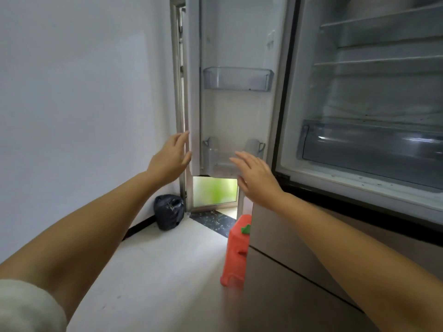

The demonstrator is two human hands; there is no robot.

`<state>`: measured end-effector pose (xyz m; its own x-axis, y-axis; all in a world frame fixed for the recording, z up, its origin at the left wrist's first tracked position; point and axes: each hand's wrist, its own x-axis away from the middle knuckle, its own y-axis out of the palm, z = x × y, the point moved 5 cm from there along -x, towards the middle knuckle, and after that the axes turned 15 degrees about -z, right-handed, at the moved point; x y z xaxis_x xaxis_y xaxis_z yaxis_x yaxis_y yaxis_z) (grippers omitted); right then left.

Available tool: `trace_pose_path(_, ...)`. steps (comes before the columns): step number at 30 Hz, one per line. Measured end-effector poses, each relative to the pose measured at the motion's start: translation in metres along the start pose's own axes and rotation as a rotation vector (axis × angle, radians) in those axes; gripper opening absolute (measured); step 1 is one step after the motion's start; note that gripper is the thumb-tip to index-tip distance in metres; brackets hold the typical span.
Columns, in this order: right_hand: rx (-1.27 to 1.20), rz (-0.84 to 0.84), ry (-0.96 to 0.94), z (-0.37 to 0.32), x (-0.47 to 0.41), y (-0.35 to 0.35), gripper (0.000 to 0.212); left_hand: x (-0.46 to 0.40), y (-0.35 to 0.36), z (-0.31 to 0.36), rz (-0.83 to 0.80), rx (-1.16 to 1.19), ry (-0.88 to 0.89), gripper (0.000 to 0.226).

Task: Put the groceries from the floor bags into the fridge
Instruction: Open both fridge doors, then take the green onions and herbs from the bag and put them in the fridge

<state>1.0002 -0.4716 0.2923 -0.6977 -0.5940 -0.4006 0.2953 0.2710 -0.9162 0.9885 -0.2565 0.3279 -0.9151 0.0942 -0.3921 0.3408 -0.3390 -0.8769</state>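
Against the wall's foot, on the floor, a black bag (168, 211) waits; the fridge (369, 97) stands wide. Left hand (173, 157), fingers straight, touches the door (236, 111) edge; right hand (255, 175) hovers empty, spread. Best steady the door fully open before stooping.

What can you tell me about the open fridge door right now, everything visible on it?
The fridge door stands swung wide open, its white inner liner facing the camera. It carries two clear plastic bins: an upper bin and a lower bin, both apparently empty. The left hand touches its outer edge with straight fingers; the right hand hovers open before the lower bin.
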Motion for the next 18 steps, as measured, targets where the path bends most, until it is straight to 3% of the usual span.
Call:
trace_pose_path(4,-0.149,-0.002,-0.056,-0.056,0.034,0.024,0.041,0.106,0.024,-0.020,-0.045,0.051,-0.171,0.045)
trace_pose_path(10,-0.279,-0.300,-0.136,-0.162,0.094,0.105,0.037,0.285,0.060,-0.063,-0.206,0.063,-0.405,0.035)
trace_pose_path(18,-0.266,-0.490,-0.339,-0.323,0.110,0.166,0.033,0.470,0.021,-0.150,-0.201,0.057,-0.770,0.033)
